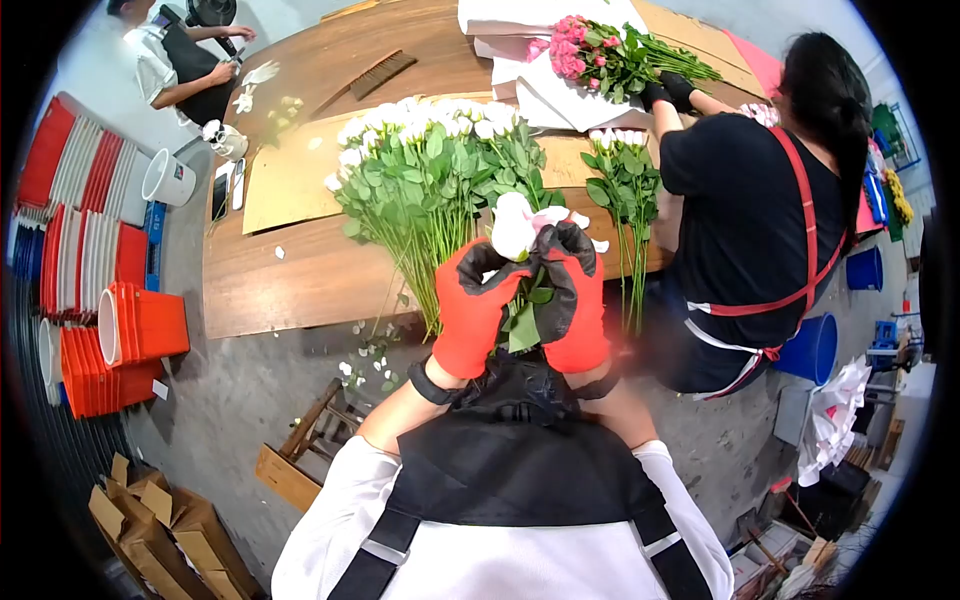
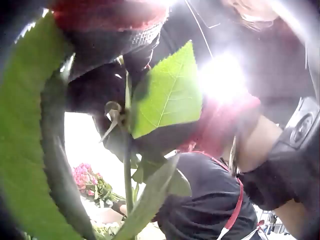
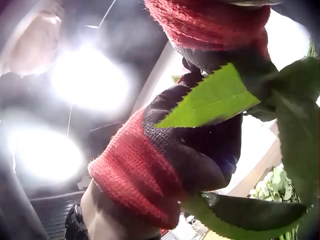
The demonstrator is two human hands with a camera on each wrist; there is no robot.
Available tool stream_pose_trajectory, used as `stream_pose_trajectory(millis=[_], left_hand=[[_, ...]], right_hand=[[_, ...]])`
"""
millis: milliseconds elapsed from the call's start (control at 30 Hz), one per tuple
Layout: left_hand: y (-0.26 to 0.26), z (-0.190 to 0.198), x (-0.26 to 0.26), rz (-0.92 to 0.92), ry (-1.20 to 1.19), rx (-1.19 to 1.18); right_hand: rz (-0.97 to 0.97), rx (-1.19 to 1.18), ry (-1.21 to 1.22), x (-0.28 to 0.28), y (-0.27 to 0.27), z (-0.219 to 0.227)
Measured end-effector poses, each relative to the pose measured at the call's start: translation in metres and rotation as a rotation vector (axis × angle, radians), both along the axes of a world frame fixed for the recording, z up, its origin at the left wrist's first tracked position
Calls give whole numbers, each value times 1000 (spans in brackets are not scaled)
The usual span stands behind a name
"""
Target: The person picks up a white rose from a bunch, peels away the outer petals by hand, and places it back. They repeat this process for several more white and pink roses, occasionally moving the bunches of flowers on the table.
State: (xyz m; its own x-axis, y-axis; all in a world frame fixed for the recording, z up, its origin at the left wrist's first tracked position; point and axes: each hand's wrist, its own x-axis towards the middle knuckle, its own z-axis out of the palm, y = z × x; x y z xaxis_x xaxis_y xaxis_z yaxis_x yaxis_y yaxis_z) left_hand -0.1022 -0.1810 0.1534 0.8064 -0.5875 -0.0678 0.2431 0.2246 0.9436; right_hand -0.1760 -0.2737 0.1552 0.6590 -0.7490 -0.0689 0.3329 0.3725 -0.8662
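Note:
A single white rose (image 1: 513, 228) stands upright between two hands in red gloves with dark palms. The left hand (image 1: 474, 302) curls its fingers round the rose just below the bloom. On the other side, the right hand (image 1: 572, 298) pinches at the bloom's edge, where pale pink petals (image 1: 548, 216) stick out. The fingertips of both hands nearly meet, and exact contact is partly hidden. The rose's stem (image 2: 127, 170) and a bright green leaf (image 2: 170, 92) hang beneath the hands in the left wrist view; the leaf (image 3: 212, 100) also shows in the right wrist view.
A large bunch of white roses (image 1: 430, 170) lies on the wooden table (image 1: 300, 290), with a smaller bunch (image 1: 625, 185) to its right. Pink roses (image 1: 570, 50), a brush (image 1: 385, 72) and cardboard (image 1: 290, 185) are farther back. A person in black (image 1: 750, 210) works at right.

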Motion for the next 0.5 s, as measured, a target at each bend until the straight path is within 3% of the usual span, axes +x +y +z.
stream_pose_trajectory(millis=[67,133,233,300,367,400,500], left_hand=[[-1,-4,5,-21,140,-80],[-2,-15,13,1,117,-74],[-8,-12,19,81,4,-38],[-12,-13,25,110,-103,-2],[-6,-22,18,99,-145,-4],[-5,-29,17,89,-172,26],[-8,-29,4,115,-208,-12]], right_hand=[[29,63,-20,1,-15,-14],[38,127,-95,2,-35,-36],[-43,-62,12,1,-43,-18],[-223,-305,129,4,-40,-13],[-88,-484,199,-13,-31,2],[-20,-450,170,-16,-28,5],[3,-657,240,-9,-20,24]])
